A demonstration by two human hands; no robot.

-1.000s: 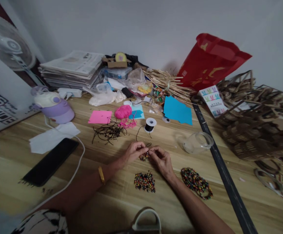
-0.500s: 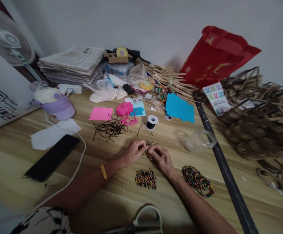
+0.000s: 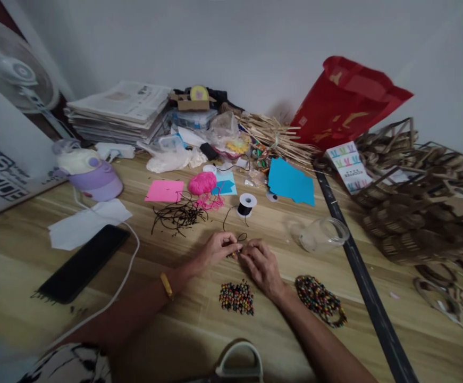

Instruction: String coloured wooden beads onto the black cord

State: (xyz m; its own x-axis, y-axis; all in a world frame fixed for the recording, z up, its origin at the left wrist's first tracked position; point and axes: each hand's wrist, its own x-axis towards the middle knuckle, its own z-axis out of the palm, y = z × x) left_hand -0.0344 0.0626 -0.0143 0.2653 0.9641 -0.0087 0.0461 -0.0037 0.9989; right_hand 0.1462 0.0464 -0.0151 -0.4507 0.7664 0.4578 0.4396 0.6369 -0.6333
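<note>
My left hand point(image 3: 219, 247) and my right hand point(image 3: 261, 264) meet above the table, fingertips pinched close together. Between them runs a dark cord point(image 3: 242, 237) that makes a small loop above the fingers, with a few coloured beads point(image 3: 232, 255) under the left fingertips. Both hands appear closed on this beaded cord, though the exact grip is partly hidden by the fingers. Just below them lies a patch of loose multicoloured beads point(image 3: 236, 298). Beyond the hands stands a white spool of black cord point(image 3: 246, 205). Right of my right forearm rests a coiled bead string point(image 3: 321, 300).
Cut black cords point(image 3: 179, 214) lie left of a pink yarn ball point(image 3: 202, 182). A glass jar point(image 3: 323, 234) stands at right, near woven baskets point(image 3: 390, 223). Scissors point(image 3: 240, 360) lie at the front edge, and a phone point(image 3: 83, 263) at left.
The cord loop above my fingers looks larger and rounder. My right hand has turned slightly, its fingers lower; the whole view has shifted a little.
</note>
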